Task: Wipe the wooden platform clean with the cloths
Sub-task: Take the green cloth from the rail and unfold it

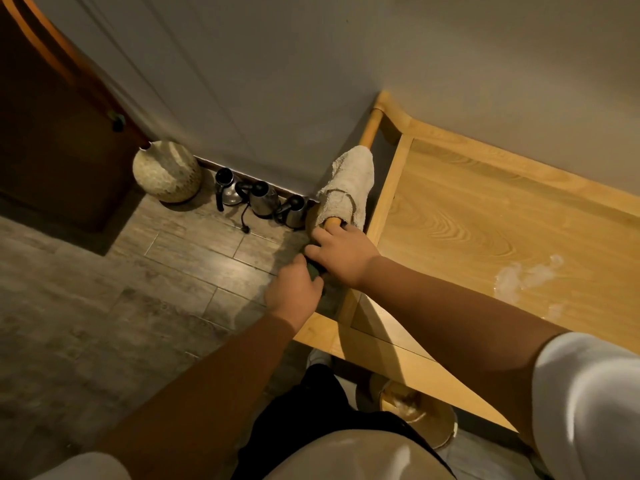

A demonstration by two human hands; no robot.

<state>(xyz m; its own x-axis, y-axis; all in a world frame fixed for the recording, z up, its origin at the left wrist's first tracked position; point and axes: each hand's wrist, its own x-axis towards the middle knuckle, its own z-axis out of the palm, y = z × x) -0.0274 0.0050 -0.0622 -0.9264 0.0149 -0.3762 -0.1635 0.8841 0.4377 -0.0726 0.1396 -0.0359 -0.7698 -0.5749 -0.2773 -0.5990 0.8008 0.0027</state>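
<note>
The left hand (294, 289) is gripping a dark green cloth (314, 270) at the wooden platform (485, 216)'s corner. The right hand (341, 252) is curling over the same cloth and the rail (370, 128)'s end. Farther along the rail, a pale cloth (348, 183) is hanging. Beyond, kettles (261, 199) are standing against the wall.

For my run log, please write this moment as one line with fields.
step: both hands at rail | left hand: grips dark cloth | right hand: on rail | pale cloth: draped over rail | platform: white smear remains
</note>
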